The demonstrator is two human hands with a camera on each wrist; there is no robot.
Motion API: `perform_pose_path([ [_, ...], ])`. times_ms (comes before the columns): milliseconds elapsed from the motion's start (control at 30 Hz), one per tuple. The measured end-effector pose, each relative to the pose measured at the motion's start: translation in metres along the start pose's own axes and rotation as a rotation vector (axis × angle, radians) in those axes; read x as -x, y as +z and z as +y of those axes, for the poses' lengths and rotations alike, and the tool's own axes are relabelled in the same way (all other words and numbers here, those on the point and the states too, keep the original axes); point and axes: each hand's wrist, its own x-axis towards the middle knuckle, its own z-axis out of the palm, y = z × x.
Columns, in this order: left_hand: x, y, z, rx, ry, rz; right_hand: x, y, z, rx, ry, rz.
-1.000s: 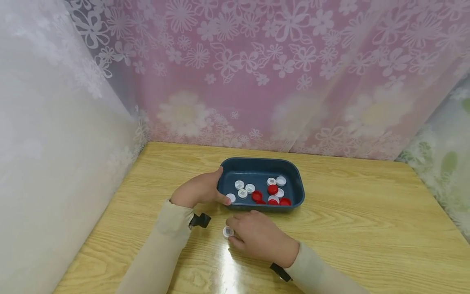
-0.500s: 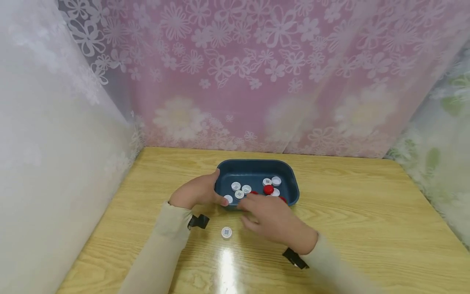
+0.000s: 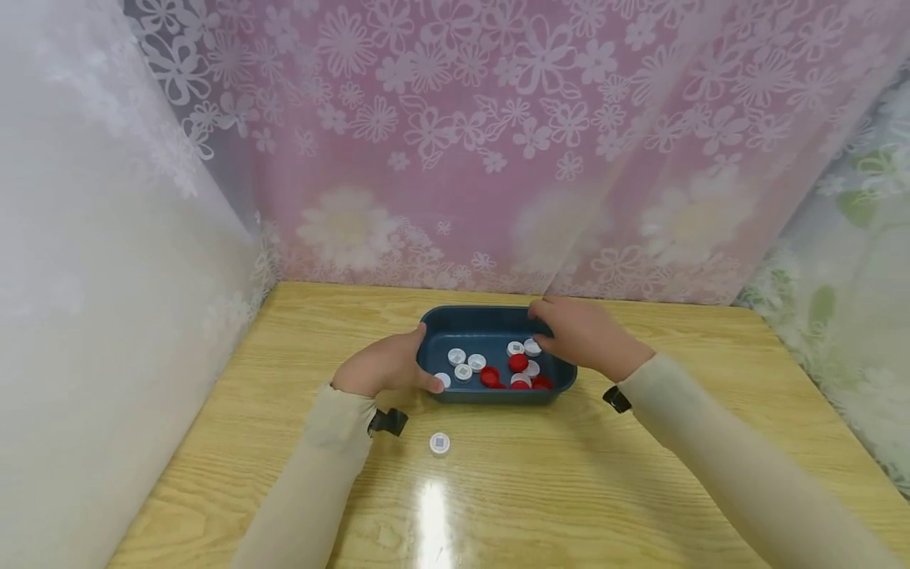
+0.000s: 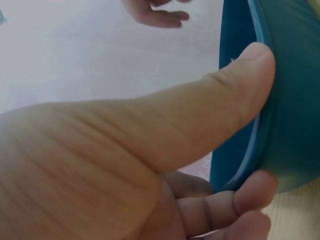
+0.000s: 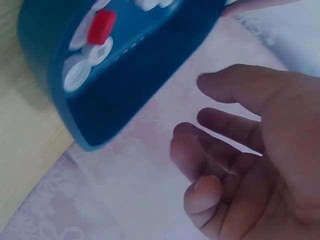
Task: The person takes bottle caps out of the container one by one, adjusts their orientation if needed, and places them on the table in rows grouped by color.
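Observation:
My left hand (image 3: 384, 365) grips the left end of a dark blue plastic bin (image 3: 490, 397). In the left wrist view its thumb (image 4: 252, 65) presses on the rim while fingers curl at the outer wall. Over the bin's right end is my right hand (image 3: 586, 336); its loosely bent fingers (image 5: 187, 150) hold nothing in the right wrist view. Inside the bin lie several white bottle caps (image 3: 457, 358), some with a square printed label, and several red caps (image 3: 518, 363). A single labelled white cap (image 3: 439, 443) lies on the table in front of the bin.
The wood-grain table (image 3: 661, 427) runs back to a pink floral curtain (image 3: 455, 174). A white curtain (image 3: 114, 276) hangs at the left, and a pale leaf-print one (image 3: 839, 316) at the right. Black camera mounts (image 3: 388, 422) sit on both wrists.
My right hand has let go of the white cap, leaving it on the table, and moved up and right across the bin to its right end. My left hand keeps its grip.

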Motion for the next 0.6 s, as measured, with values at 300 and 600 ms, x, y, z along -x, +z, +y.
perform_pose_path([
  [300,-0.003,-0.002,-0.001,0.005,0.018,-0.011,-0.047,0.012,-0.007,0.139,-0.03,-0.252],
  [600,0.0,-0.002,-0.001,-0.005,0.02,-0.009,-0.059,0.029,-0.01,0.425,-0.143,-0.354],
])
